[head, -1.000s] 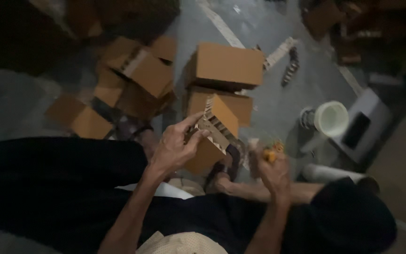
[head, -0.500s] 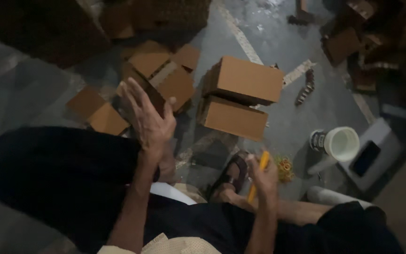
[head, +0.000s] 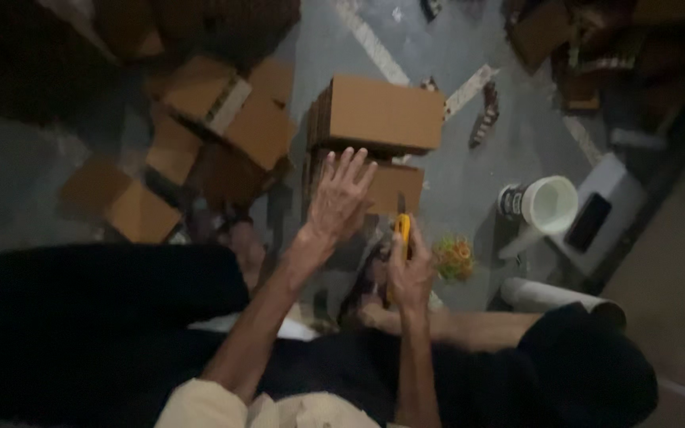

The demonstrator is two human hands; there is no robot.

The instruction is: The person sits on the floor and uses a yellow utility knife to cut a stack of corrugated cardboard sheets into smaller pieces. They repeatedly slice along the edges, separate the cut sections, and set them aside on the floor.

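Grey concrete floor [head: 453, 174], dim, w/ cardboard boxes [head: 378, 115] strewn about & a white bucket [head: 549, 202]. Your right hand [head: 410, 273] is clenched round a yellow box cutter [head: 402, 230], prob. light, stiff, sharp; grip the handle. Your left hand [head: 338, 198] is spread, holding nothing, over the boxes.
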